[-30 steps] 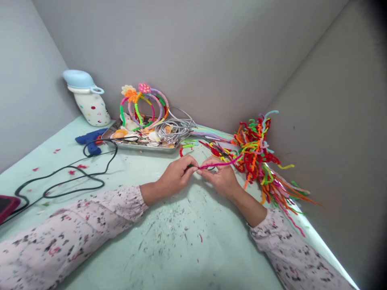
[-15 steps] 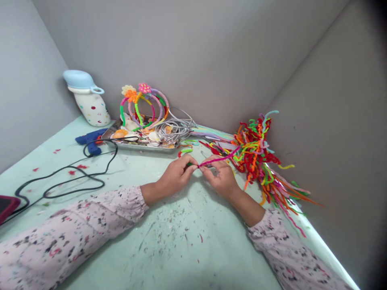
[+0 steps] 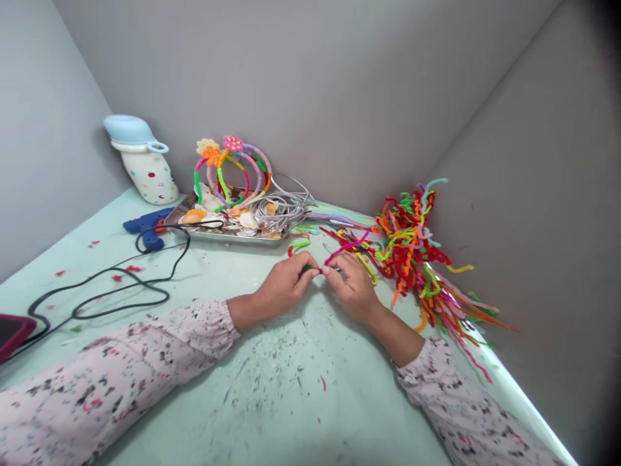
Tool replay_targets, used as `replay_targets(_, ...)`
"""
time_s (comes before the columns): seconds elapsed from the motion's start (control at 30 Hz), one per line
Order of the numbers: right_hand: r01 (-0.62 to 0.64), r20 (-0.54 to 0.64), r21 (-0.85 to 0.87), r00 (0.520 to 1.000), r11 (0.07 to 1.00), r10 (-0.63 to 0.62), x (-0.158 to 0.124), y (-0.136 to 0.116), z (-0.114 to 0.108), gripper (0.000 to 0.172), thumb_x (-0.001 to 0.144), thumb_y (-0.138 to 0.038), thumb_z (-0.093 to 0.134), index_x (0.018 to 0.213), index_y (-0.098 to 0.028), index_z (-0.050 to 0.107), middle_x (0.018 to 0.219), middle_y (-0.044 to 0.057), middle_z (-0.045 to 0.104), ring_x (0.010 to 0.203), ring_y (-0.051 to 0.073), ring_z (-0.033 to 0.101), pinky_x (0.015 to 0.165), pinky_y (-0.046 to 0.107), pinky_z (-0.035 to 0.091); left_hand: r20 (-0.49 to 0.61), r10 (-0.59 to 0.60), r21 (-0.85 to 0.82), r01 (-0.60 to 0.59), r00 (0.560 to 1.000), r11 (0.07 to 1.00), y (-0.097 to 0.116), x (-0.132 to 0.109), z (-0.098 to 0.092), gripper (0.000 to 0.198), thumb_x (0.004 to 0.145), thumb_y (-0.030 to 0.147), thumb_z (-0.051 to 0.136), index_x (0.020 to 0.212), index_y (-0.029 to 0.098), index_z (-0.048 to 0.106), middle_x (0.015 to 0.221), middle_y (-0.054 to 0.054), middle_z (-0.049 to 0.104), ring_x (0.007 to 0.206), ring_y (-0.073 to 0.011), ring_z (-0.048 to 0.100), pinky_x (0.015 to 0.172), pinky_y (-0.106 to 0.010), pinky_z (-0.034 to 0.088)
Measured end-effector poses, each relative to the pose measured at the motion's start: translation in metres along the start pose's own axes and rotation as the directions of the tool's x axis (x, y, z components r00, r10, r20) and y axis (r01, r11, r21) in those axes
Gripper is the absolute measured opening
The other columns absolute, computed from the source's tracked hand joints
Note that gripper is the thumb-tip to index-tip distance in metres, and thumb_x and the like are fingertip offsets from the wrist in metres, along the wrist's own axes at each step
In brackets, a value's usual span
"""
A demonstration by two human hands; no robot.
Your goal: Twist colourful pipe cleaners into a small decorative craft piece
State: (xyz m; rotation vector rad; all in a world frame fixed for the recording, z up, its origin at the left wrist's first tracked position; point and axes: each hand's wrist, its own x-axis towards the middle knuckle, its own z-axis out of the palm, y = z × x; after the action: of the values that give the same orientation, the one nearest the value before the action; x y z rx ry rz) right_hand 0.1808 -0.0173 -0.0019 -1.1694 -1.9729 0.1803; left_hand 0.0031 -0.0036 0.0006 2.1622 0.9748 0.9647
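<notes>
Head view: we see a magenta pipe cleaner (image 3: 347,246), thin and fuzzy all along, over the counter (image 3: 378,401). Both hands are closed in a pinch, the left hand (image 3: 284,283) at its near end and the right hand (image 3: 355,288) just beside. Its loose end slants up past the right knuckles, bending slightly toward the tangled bundle (image 3: 410,249). We notice some green at the left fingertips, mostly hidden by the fingers.

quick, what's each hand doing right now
Left hand: closed on a thin, mostly hidden green fuzzy strand.
Right hand: closed, holding a thin magenta fuzzy pipe cleaner.
</notes>
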Motion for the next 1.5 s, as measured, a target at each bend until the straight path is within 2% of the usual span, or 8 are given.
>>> replay_targets(0.47, -0.266, 0.147, 0.33, 0.962, 0.906, 0.229, 0.0039, 0.0007, 0.0023, 0.021, 0.085, -0.027, 0.049, 0.065, -0.02, 0.051, 0.065, -0.002, 0.048, 0.065, 0.014, 0.048, 0.061, 0.027, 0.038, 0.007, 0.061, 0.066, -0.061, 0.998, 0.996, -0.0009, -0.0013, 0.0006, 0.012, 0.092, 0.025, 0.047, 0.089, 0.017, 0.055, 0.08, -0.001, 0.06, 0.071, -0.0137, 0.053, 0.065, -0.026, 0.038)
replay_targets(0.53, -0.228, 0.107, 0.291, 0.973, 0.929, 0.205, 0.0028, 0.0002, 0.0023, 0.021, 0.086, -0.028, 0.05, 0.067, -0.021, 0.053, 0.066, -0.002, 0.05, 0.068, 0.014, 0.05, 0.065, 0.028, 0.04, -0.007, 0.052, 0.044, -0.051, 0.999, 0.998, -0.0017, -0.0007, 0.0004, 0.012, 0.092, 0.025, 0.046, 0.09, 0.017, 0.055, 0.081, -0.001, 0.06, 0.071, -0.0138, 0.053, 0.067, -0.026, 0.039)
replay_targets(0.63, -0.103, -0.076, 0.158, 0.99, 0.982, 0.116, 0.0004, -0.0016, -0.0005, 0.012, 0.086, -0.028, 0.054, 0.077, -0.021, 0.057, 0.077, 0.001, 0.057, 0.077, 0.017, 0.054, 0.075, 0.032, 0.042, -0.034, 0.019, 0.004, -0.019, 0.999, 1.0, -0.0035, 0.0, 0.0001, 0.013, 0.092, 0.025, 0.046, 0.09, 0.016, 0.055, 0.079, -0.001, 0.06, 0.069, -0.0136, 0.051, 0.066, -0.026, 0.039)
replay_targets(0.73, 0.06, -0.239, -0.019, 0.969, 0.998, -0.063, -0.0014, -0.0024, -0.0049, 0.003, 0.082, -0.024, 0.06, 0.084, -0.022, 0.057, 0.084, 0.003, 0.06, 0.084, 0.02, 0.056, 0.083, 0.038, 0.042, -0.042, -0.025, -0.037, 0.023, 0.999, 0.999, -0.0048, -0.0001, -0.0001, 0.012, 0.092, 0.026, 0.046, 0.089, 0.017, 0.053, 0.073, 0.0, 0.057, 0.063, -0.0128, 0.048, 0.061, -0.025, 0.037)
replay_targets(0.83, 0.195, -0.209, -0.13, 0.953, 0.972, -0.219, -0.0016, -0.0016, -0.0069, 0.01, 0.079, -0.022, 0.064, 0.087, -0.024, 0.058, 0.085, 0.003, 0.061, 0.086, 0.021, 0.057, 0.085, 0.041, 0.041, -0.039, -0.034, -0.07, 0.032, 0.999, 0.997, -0.0047, -0.0006, -0.0006, 0.013, 0.092, 0.027, 0.045, 0.088, 0.017, 0.052, 0.069, 0.001, 0.055, 0.061, -0.0126, 0.048, 0.058, -0.024, 0.036)
replay_targets(0.93, 0.254, -0.154, -0.183, 0.947, 0.95, -0.283, -0.001, -0.0006, -0.0054, 0.012, 0.079, -0.022, 0.065, 0.089, -0.024, 0.06, 0.085, 0.003, 0.061, 0.085, 0.02, 0.056, 0.081, 0.04, 0.041, -0.035, -0.029, -0.081, 0.027, 0.999, 0.996, -0.0037, -0.0007, -0.0013, 0.011, 0.091, 0.025, 0.045, 0.088, 0.017, 0.052, 0.069, 0.001, 0.054, 0.062, -0.0125, 0.048, 0.058, -0.024, 0.036)
replay_targets(1.13, 0.257, -0.111, -0.224, 0.952, 0.94, -0.287, 0.0001, 0.0004, -0.0023, 0.009, 0.082, -0.023, 0.063, 0.091, -0.025, 0.061, 0.088, 0.003, 0.062, 0.087, 0.021, 0.056, 0.082, 0.04, 0.041, -0.035, -0.002, -0.055, 0.0, 0.999, 0.998, -0.0041, -0.0001, -0.0015, 0.01, 0.09, 0.022, 0.046, 0.09, 0.016, 0.055, 0.077, -0.001, 0.057, 0.067, -0.013, 0.049, 0.062, -0.025, 0.038)
replay_targets(1.5, 0.259, -0.069, -0.254, 0.956, 0.932, -0.284, 0.0004, 0.0051, -0.0006, 0.007, 0.085, -0.026, 0.06, 0.091, -0.023, 0.06, 0.088, 0.004, 0.065, 0.087, 0.02, 0.056, 0.082, 0.038, 0.04, -0.029, -0.022, -0.057, 0.02, 0.999, 0.998, -0.0074, 0.0, 0.0004, 0.01, 0.089, 0.023, 0.046, 0.09, 0.017, 0.054, 0.073, 0.001, 0.055, 0.064, -0.0123, 0.047, 0.06, -0.024, 0.036)
